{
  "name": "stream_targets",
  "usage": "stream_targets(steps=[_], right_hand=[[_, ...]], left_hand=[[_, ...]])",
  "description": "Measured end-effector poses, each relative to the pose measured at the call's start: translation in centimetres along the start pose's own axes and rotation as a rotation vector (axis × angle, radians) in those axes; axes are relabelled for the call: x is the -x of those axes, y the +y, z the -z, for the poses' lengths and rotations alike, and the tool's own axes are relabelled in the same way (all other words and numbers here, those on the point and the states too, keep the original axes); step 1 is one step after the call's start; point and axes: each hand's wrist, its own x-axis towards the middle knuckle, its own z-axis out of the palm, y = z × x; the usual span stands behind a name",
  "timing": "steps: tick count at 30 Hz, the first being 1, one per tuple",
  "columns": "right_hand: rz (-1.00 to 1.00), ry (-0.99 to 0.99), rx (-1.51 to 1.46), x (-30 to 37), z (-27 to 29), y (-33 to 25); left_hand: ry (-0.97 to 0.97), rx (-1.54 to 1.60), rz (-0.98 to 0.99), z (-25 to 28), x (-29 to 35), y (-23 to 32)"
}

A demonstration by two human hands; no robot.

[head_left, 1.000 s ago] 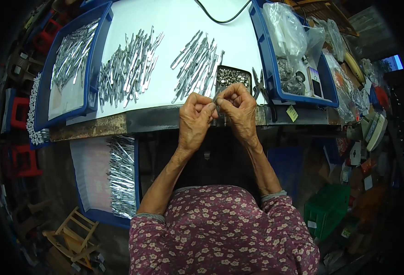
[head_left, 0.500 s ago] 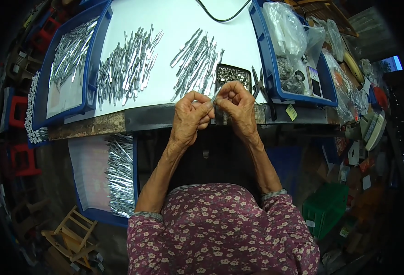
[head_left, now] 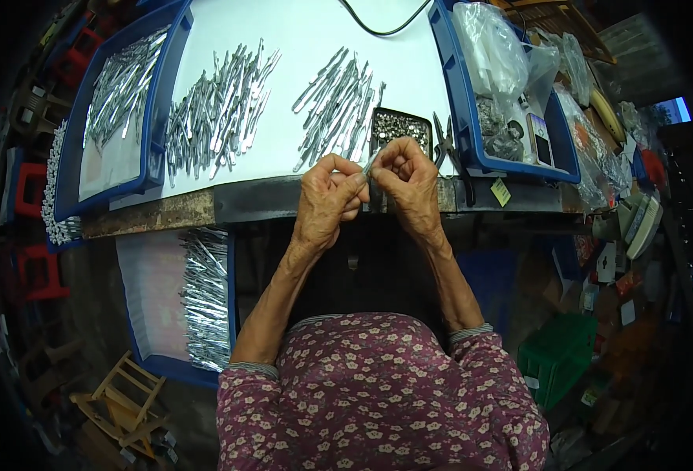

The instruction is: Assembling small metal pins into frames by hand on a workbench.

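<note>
Just above the table's front edge, my left hand (head_left: 329, 196) and my right hand (head_left: 406, 179) meet, both closed in a pinch. A slim metal strip (head_left: 370, 163) shows between their fingertips, gripped by the left hand. What the right fingertips pinch at its end is too small to make out. Behind the right hand stands a black tray (head_left: 401, 124) of small shiny metal parts. Beyond the left hand lies a loose pile of thin silvery metal strips (head_left: 334, 114), with a larger pile of similar strips (head_left: 219, 110) farther left.
More strips fill part of a blue bin (head_left: 175, 78) at the left and a lower bin (head_left: 232, 298) under the table. Pliers (head_left: 445, 145) lie right of the tray, beside a blue crate (head_left: 480, 161) with plastic bags. A wooden stool (head_left: 122, 400) and green crate (head_left: 558, 357) stand below.
Both hands keep almost the same place and pinch. Only a very slight shift of the view shows.
</note>
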Motion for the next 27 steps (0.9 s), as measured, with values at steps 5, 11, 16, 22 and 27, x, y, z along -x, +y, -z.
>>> stream_targets(steps=[5, 11, 16, 22, 27], right_hand=[[0.005, -0.007, 0.007, 0.0, 0.0, 0.2], [-0.015, 0.005, -0.135, -0.2, -0.3, 0.3], [-0.08, 0.03, -0.188, -0.1, -0.3, -0.5], [-0.102, 0.015, -0.229, -0.3, 0.1, -1.1], [-0.134, -0.009, -0.222, -0.4, 0.7, -0.7]], left_hand=[[0.068, -0.268, -0.07, -0.5, 0.1, 0.0], [0.155, -0.629, -0.375, -0.9, -0.3, -1.1], [0.174, -0.81, -0.473, -1.1, -0.5, -0.9], [0.168, -0.868, -0.53, -1.3, -0.7, -0.9], [0.126, -0.891, -0.497, -1.3, -0.5, -0.8]])
